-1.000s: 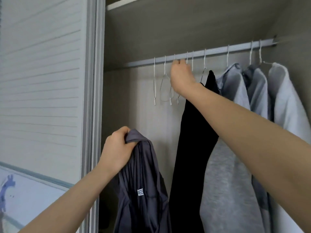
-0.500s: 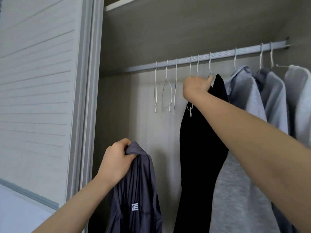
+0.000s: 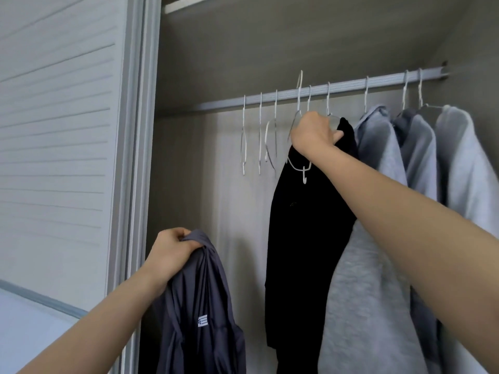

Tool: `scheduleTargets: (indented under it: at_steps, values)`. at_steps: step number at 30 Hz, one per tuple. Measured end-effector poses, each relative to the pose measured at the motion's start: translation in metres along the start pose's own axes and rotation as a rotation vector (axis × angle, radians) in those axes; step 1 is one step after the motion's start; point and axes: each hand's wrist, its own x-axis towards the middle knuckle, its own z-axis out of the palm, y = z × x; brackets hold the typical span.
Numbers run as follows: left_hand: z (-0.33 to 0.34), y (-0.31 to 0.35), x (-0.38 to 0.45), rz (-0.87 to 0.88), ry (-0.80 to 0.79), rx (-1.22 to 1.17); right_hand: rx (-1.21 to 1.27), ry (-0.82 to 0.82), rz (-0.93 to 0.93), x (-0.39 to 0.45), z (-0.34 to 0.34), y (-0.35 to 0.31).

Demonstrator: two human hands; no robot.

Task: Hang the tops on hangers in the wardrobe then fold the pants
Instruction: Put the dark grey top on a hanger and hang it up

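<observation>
Held top (image 3: 199, 306): dark slate grey (small white striped label)
Hangers (image 3: 244, 136): white
Hung tops (image 3: 378, 211): black, light grey

Hands (image 3: 313, 133) on hanger (image 3: 299, 103), top (image 3: 199, 306)

dark grey top (image 3: 199, 306) (bunched), white hanger (image 3: 298, 109)

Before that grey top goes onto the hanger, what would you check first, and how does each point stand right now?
1. Left hand grips grey top: ok.
2. Right hand holds a hanger: ok.
3. Hanger's hook clear of the rail: ok, it sits above it.
4. Hanger bare: ok.
5. Top's neck opening found: cannot tell, fabric is bunched.
6. Free space on rail: ok, left of the black garment.
</observation>
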Motion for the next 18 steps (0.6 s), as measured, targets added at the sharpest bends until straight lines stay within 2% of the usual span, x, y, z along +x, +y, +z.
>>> scheduleTargets:
  at_steps: [4, 7, 10, 13, 15, 18]
  values:
    - [-0.003, 0.009, -0.008, -0.134, -0.018, -0.161, 0.102, -0.126, 0.024, -0.027, -0.025, 0.005]
    - [-0.008, 0.014, -0.02, -0.197, -0.073, -0.189, 0.198, -0.218, 0.037, -0.059, -0.056, 0.016]
    - [-0.017, 0.017, -0.038, -0.26, -0.182, -0.193, 0.436, -0.329, 0.176, -0.105, -0.092, 0.023]
    - [-0.024, 0.017, -0.058, -0.268, -0.255, -0.221, 0.78, -0.585, 0.369, -0.157, -0.13, 0.034]
    - [-0.027, 0.013, -0.071, -0.252, -0.236, -0.249, 0.803, -0.706, 0.425, -0.196, -0.153, 0.044]
    - [-0.03, 0.005, -0.091, -0.239, -0.207, -0.26, 0.864, -0.793, 0.494, -0.248, -0.183, 0.061]
